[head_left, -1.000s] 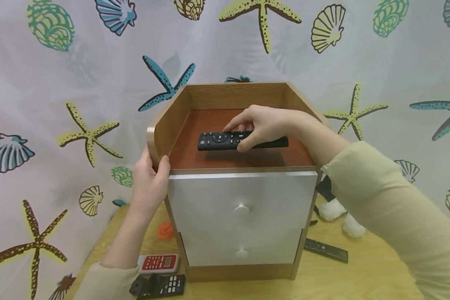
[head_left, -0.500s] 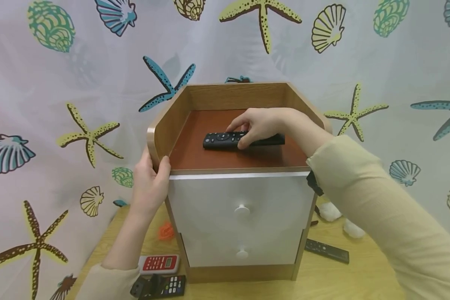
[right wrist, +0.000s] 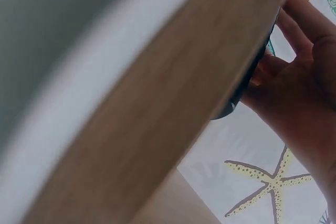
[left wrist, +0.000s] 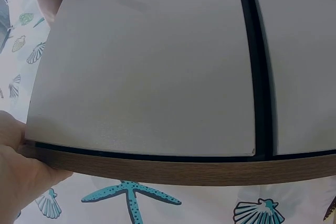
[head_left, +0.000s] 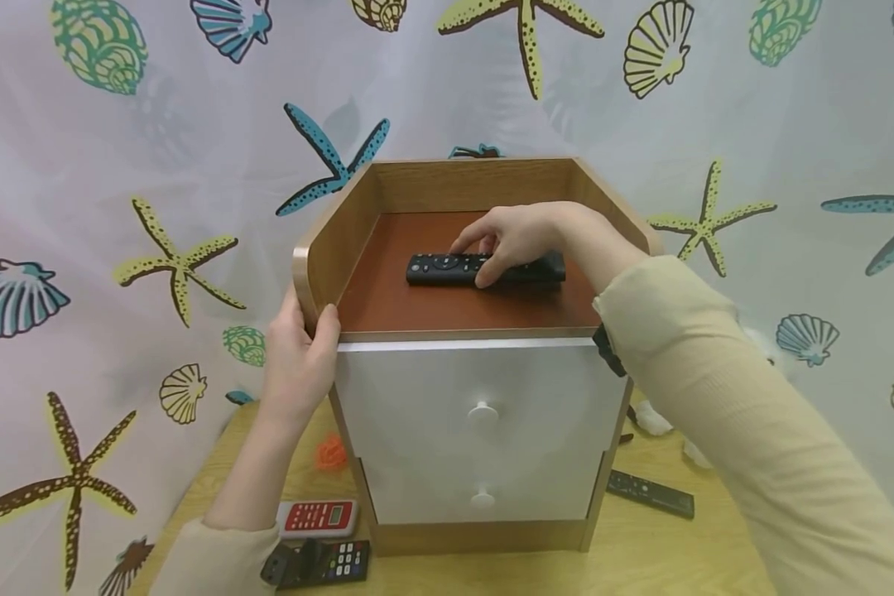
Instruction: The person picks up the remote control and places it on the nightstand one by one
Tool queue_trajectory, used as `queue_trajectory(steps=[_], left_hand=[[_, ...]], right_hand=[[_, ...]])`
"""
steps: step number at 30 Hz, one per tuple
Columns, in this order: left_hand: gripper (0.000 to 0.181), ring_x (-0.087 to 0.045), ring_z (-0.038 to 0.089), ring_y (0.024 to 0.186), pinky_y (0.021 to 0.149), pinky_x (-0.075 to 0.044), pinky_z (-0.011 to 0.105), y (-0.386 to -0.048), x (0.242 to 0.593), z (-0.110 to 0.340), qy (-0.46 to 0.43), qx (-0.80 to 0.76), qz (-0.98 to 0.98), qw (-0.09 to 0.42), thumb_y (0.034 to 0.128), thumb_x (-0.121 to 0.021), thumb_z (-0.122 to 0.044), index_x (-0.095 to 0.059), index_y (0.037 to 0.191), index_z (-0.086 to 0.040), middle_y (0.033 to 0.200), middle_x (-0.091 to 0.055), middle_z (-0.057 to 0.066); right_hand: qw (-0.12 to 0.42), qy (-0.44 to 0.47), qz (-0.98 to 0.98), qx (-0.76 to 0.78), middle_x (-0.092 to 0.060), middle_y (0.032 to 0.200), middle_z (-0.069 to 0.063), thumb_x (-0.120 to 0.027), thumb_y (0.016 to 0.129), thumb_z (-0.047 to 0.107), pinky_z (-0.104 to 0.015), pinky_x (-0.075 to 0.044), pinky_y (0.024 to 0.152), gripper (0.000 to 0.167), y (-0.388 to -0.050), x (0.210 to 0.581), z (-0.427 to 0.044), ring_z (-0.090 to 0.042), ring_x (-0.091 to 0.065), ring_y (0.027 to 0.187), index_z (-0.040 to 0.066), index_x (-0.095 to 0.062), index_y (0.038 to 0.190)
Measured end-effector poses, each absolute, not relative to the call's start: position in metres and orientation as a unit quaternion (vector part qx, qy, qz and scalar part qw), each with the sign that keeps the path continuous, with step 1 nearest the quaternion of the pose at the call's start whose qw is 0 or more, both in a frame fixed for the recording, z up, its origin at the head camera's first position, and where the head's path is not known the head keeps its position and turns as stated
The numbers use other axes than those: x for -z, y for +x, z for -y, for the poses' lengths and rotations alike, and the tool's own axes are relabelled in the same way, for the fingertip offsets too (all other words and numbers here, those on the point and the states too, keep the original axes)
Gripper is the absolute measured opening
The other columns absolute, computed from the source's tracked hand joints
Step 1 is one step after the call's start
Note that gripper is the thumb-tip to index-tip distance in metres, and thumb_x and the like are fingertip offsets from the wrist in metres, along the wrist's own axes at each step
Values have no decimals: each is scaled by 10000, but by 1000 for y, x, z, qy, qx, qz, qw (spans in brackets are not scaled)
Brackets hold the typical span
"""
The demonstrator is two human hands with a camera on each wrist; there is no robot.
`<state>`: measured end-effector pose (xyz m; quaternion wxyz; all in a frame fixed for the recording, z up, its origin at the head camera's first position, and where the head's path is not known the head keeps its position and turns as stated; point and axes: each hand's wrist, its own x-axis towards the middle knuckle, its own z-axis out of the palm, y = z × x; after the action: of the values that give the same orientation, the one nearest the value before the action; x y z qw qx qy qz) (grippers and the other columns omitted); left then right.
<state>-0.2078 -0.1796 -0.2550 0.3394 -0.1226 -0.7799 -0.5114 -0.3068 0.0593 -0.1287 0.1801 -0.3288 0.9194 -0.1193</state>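
In the head view my right hand [head_left: 521, 240] pinches a black remote [head_left: 435, 270] over the reddish-brown top of a small cabinet [head_left: 410, 310]; whether the remote touches that surface I cannot tell. Fingers lie on its far edge, the thumb on its near edge. The right wrist view shows the hand [right wrist: 299, 82] and part of the remote [right wrist: 244, 85] behind the cabinet's wooden edge [right wrist: 142, 93]. My left hand [head_left: 298, 364] grips the cabinet's front left corner. That hand [left wrist: 21, 166] also holds the wooden edge [left wrist: 173, 172] in the left wrist view.
Two white drawers with round knobs [head_left: 483, 414] face the front. On the wooden table [head_left: 521, 575], a red calculator [head_left: 317, 519], another remote [head_left: 346, 561] and an orange item [head_left: 331, 453] lie left. A third remote [head_left: 651, 493] and white fluffy pieces [head_left: 651, 419] lie right.
My right hand has lowered the remote toward the cabinet top and shifted it slightly to the right. The right forearm has swung inward. My left hand keeps its grip on the corner.
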Motion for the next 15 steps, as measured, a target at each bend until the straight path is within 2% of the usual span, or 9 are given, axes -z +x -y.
queue_trajectory(steps=[15], left_hand=[[377,-552,277,1133,991,-440,488,-207,254,179,-126,514,778,338,918,-432,-5,-448,1290,53,1265,-562,205]], right_hand=[[176,-316,-926,110,-485,1198,-104,-598,913,152,-349,-356,954,540,-314,131,-54,-220,-411,1091,197,-414,1419]])
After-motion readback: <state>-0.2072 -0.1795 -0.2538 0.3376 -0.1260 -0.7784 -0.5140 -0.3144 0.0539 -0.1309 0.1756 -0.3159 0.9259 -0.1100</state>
